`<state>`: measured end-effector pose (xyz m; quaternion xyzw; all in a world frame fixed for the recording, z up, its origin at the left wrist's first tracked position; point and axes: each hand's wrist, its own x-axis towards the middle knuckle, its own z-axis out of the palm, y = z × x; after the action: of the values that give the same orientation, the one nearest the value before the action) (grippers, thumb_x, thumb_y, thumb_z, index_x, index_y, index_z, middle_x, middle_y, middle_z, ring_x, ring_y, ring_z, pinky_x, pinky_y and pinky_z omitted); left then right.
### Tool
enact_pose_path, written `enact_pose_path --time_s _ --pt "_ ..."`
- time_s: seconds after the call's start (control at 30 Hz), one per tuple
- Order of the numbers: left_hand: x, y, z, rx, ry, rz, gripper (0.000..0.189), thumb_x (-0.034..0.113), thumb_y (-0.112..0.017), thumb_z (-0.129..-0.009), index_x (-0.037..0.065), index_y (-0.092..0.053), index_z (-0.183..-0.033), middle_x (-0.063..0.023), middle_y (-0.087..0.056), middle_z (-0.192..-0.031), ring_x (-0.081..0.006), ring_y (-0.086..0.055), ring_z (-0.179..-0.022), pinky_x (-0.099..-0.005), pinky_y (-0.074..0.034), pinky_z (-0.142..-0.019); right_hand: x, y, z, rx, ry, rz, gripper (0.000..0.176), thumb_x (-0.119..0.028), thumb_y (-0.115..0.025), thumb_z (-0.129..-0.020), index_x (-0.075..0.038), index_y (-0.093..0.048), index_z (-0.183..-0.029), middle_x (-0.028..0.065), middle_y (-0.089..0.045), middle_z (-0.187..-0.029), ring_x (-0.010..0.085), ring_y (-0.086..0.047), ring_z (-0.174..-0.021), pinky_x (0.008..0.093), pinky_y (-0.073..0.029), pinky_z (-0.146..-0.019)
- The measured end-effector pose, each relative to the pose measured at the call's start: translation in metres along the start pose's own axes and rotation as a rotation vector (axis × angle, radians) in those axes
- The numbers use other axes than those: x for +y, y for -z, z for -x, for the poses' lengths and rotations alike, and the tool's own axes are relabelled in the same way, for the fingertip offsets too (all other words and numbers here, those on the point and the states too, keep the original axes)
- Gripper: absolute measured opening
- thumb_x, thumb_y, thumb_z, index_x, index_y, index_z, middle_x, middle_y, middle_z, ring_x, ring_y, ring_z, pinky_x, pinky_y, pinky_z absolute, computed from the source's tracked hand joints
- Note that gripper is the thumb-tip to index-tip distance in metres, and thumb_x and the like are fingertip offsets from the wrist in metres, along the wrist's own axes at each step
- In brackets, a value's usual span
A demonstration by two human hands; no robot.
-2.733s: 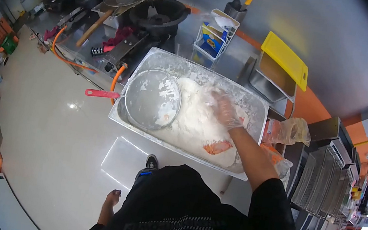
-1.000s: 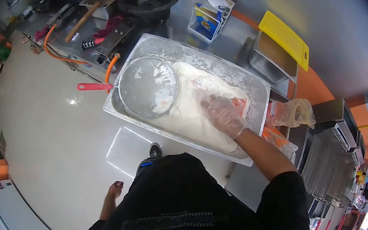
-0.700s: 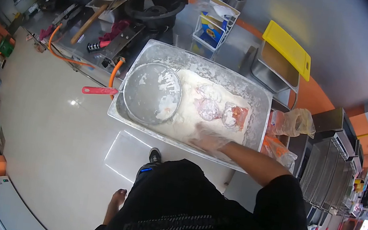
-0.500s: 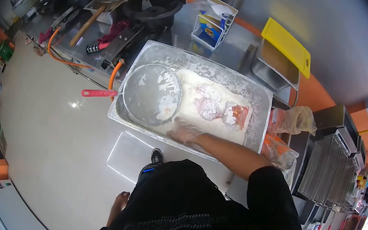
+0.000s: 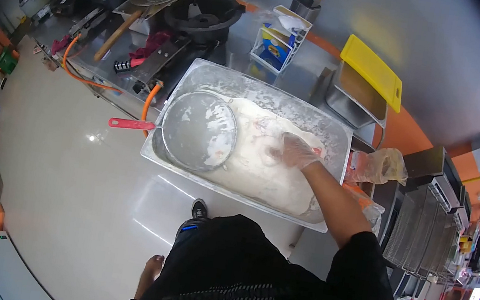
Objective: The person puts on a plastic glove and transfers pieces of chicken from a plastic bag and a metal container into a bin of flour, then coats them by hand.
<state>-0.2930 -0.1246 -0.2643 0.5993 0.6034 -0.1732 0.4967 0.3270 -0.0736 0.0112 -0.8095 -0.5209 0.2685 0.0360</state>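
- Inside the metal tray [image 5: 267,95], seen from the head, the gloved right hand [image 5: 297,152] is over the floured pieces [image 5: 268,124]; half a second ago it was at the near side, close to the round sieve [image 5: 196,128].
- That hand is partly open, fingers bent down at the white powder [image 5: 242,178]; a firm hold on any piece cannot be made out.
- Two pieces that showed plainly in the middle and right of the powder are now largely covered, with a reddish patch [image 5: 318,152] visible beside the glove.
- The sieve sits at the tray's left end as before, its red handle [image 5: 131,124] sticking out past the rim.
- Low beside the body, the bare left hand [image 5: 154,265] is loosely curled; whether it has hold of anything cannot be told.
- Lettering runs across the black shirt [image 5: 270,279], and a blue and yellow box [image 5: 275,48] stands in a white rack [image 5: 267,62]; neither can be read.
- Fingertips are blurred against the powder, and the picture's dark round border cuts off the kitchen at both sides.
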Motion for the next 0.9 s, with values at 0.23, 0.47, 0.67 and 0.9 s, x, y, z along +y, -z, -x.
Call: enact_pose_path --time_s 0.23,0.47,0.67,0.9 --pt "0.019 0.014 -0.002 0.023 -0.027 0.075 0.037 0.032 -0.045 -0.088 0.001 -0.060 -0.101 -0.0168 -0.064 -0.091 -0.0314 -0.061 -0.092 -0.0388 -0.045 -0.081 -0.012 -0.040 -0.006 0.187 0.044 -0.113 0.057 -0.040 -0.064 -0.076 0.002 -0.054 -0.113 0.0249 -0.061 -0.098 0.0359 -0.061 -0.090 0.0402 -0.047 -0.081" --pt "0.060 0.032 0.027 0.125 -0.155 0.112 0.037 0.034 -0.045 -0.088 0.004 -0.061 -0.102 -0.0159 -0.065 -0.090 -0.0314 -0.061 -0.092 -0.0384 -0.045 -0.082 -0.006 -0.016 0.021 0.453 0.339 0.268 0.034 -0.018 -0.063 -0.077 0.001 -0.058 -0.104 0.0220 -0.063 -0.094 0.0334 -0.062 -0.087 0.0393 -0.048 -0.078" --pt "0.014 0.007 0.007 0.045 -0.043 0.017 0.038 0.033 -0.045 -0.089 0.002 -0.060 -0.106 -0.0192 -0.064 -0.099 -0.0340 -0.059 -0.098 -0.0393 -0.045 -0.085 -0.059 0.028 0.041 -0.263 0.074 0.474 0.035 -0.022 -0.061 -0.076 -0.003 -0.056 -0.105 0.0195 -0.060 -0.100 0.0335 -0.058 -0.096 0.0445 -0.046 -0.080" --pt "-0.025 -0.002 -0.017 0.081 -0.070 -0.031 0.040 0.030 -0.046 -0.088 -0.002 -0.057 -0.108 -0.0219 -0.061 -0.106 -0.0343 -0.057 -0.102 -0.0395 -0.044 -0.086 -0.035 -0.015 -0.066 0.297 0.382 0.208 0.059 -0.033 -0.075 -0.064 -0.004 -0.054 -0.111 0.0205 -0.058 -0.105 0.0331 -0.057 -0.099 0.0454 -0.046 -0.079"
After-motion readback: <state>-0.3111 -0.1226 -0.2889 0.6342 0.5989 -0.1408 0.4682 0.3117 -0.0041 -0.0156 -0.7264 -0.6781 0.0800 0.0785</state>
